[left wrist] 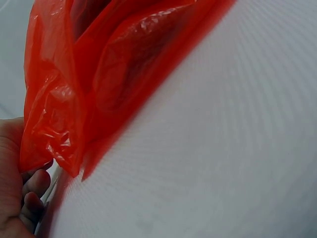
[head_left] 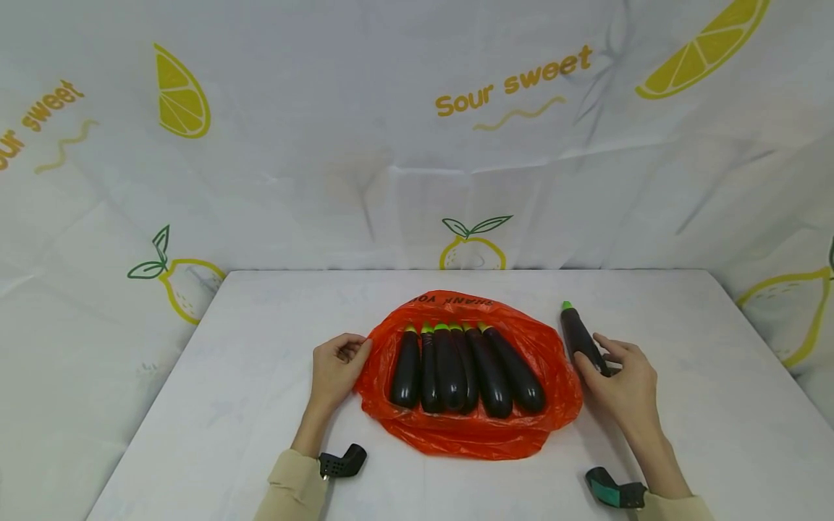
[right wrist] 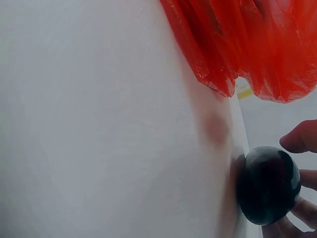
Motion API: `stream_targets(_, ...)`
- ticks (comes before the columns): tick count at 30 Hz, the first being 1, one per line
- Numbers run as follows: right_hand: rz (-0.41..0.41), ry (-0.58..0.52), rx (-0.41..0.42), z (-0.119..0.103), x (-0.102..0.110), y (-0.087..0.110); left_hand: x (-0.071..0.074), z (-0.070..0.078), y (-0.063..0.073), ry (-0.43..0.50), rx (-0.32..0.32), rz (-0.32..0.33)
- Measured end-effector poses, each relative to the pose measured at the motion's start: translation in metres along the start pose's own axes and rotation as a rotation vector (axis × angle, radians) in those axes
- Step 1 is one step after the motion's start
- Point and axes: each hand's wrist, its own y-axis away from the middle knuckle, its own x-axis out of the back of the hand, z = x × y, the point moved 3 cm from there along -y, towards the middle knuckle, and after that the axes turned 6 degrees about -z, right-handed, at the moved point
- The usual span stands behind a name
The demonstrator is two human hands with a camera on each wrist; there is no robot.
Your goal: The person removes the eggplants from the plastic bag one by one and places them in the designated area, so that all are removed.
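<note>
A red plastic bag (head_left: 449, 436) lies spread on the table, its mouth facing up. Several dark purple eggplants (head_left: 449, 373) with green stem ends lie side by side in it. At the bag's left edge my left hand (head_left: 337, 367) pinches the plastic; the left wrist view has its curled fingers (left wrist: 37, 183) under the gathered red film (left wrist: 54, 109). To the right of the bag, a single eggplant (head_left: 576, 334) lies on the table, stem end pointing away. My right hand (head_left: 625, 380) holds its near end, thumb on one side and fingers on the other. The eggplant's rounded end (right wrist: 267, 186) faces the right wrist camera.
The white-covered table (head_left: 260, 311) meets a white cloth backdrop (head_left: 293, 145) printed with lemons and lettering. A dark device is strapped to each wrist, one on the left (head_left: 343, 461) and one on the right (head_left: 615, 490).
</note>
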Motion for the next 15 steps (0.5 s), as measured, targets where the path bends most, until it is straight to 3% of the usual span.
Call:
stream_targets(7,0.072,-0.05,0.033,-0.004,0.001,-0.001,0.001,0.002,0.0,-0.004,-0.026,0.002)
stream_targets(15,0.093,-0.072,0.051,-0.011,0.002,0.0,0.001,0.001,0.0,-0.003,-0.014,-0.002)
